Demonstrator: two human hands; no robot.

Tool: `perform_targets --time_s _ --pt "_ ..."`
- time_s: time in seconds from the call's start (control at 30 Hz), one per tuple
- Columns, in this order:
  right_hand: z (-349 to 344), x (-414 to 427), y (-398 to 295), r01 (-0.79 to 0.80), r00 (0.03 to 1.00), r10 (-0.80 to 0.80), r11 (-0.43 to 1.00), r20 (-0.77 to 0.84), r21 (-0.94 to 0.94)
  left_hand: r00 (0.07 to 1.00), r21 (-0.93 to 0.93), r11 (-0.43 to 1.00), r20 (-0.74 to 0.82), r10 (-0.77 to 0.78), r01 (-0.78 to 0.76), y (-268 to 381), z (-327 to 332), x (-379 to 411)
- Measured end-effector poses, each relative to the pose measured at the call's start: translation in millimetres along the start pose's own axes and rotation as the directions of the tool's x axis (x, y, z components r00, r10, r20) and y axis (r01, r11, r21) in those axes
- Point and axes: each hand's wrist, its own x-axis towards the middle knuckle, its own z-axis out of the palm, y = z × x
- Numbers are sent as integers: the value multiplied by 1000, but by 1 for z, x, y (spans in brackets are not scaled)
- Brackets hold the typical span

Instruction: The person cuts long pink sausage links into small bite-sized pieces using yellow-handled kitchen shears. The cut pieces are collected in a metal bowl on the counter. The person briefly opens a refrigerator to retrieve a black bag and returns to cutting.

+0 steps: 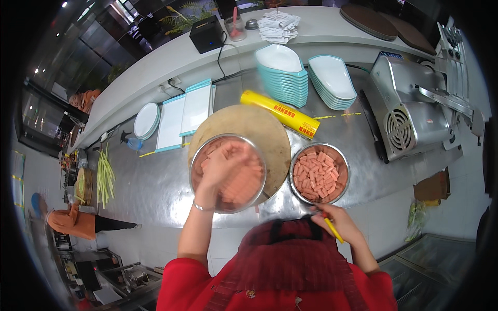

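Note:
My left hand (227, 159), blurred by motion, is over a round metal bowl (265, 171) of pink sausages (243, 182); whether its fingers hold a piece is unclear. That bowl rests partly on a round wooden chopping board (272, 136). To its right, a second metal bowl (347, 167) contains short cut sausage pieces (316, 175). Just below this second bowl, my right hand (336, 221) is closed around a small tool with a yellow handle (334, 231) and a red part; its working end is hard to make out.
Behind the board lie a yellow roll box (280, 112) and stacked turquoise-rimmed dishes (282, 77). A metal slicing machine (412, 109) stands right. White trays (171, 120), a spray bottle (132, 142) and green stalks (105, 177) are left. A co-worker (74, 221) stands far left.

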Motion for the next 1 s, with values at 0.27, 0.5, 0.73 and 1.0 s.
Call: perform_targets --time_s 0.27,0.5,0.73,1.0 --pt "18 33 -55 -94 965 -2 932 264 351 991 -587 809 128 51 34 -13 65 -40" --pt "21 33 -61 2 982 -68 937 179 348 996 -646 762 88 31 33 -11 76 -48" --pt "14 31 -58 11 983 -54 970 173 242 985 -522 851 168 47 49 -25 73 -48" --pt "17 28 -59 35 993 -57 977 101 211 977 -448 894 199 83 15 -25 74 -48"
